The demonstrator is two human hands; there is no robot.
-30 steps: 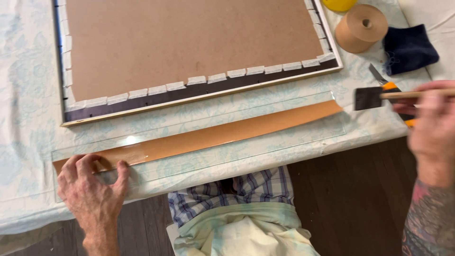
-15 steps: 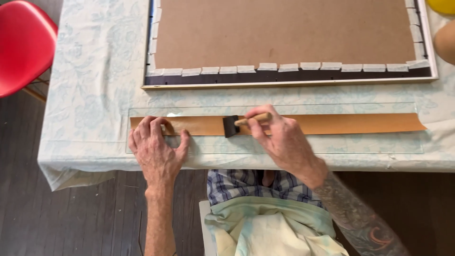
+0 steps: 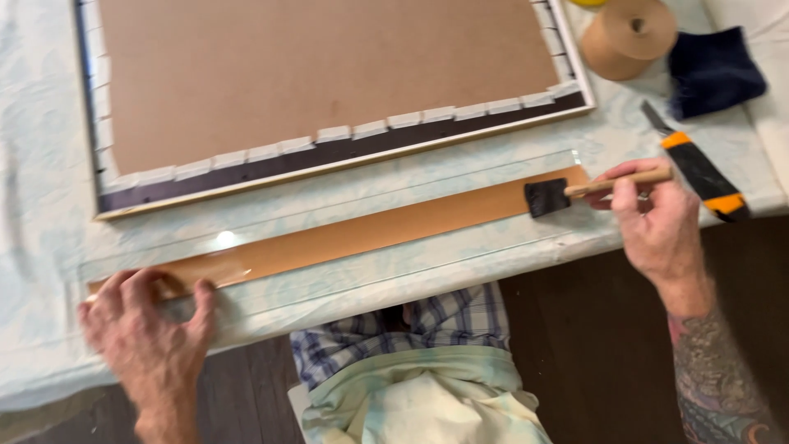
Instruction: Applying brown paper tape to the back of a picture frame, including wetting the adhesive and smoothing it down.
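A long brown strip of paper [image 3: 362,234] lay slanted across the near part of the table [image 3: 49,189], on top of a clear sheet. The table had a pale cloth with a faint blue pattern. The left hand [image 3: 148,333] lay flat with its fingers spread wide, pressing down the left end of the strip, and it held nothing. The right hand [image 3: 657,222] was closed around the thin wooden handle of a small brush [image 3: 575,193]. The black foam tip of the brush touched the right end of the strip. Behind the strip lay a big picture frame [image 3: 329,90], face down, with a plain brown backing board in the middle and a row of small white tape pieces along its dark edge. Past the right corner of the frame sat a fat roll of brown paper tape [image 3: 629,37], round with a hole in the middle. Just beside the roll was a dark blue cloth [image 3: 715,70], folded and soft. A knife [image 3: 699,168] with a black and orange handle lay near the table edge, just beside the right hand. A bit of something yellow showed at the very top, too little to tell what it was.
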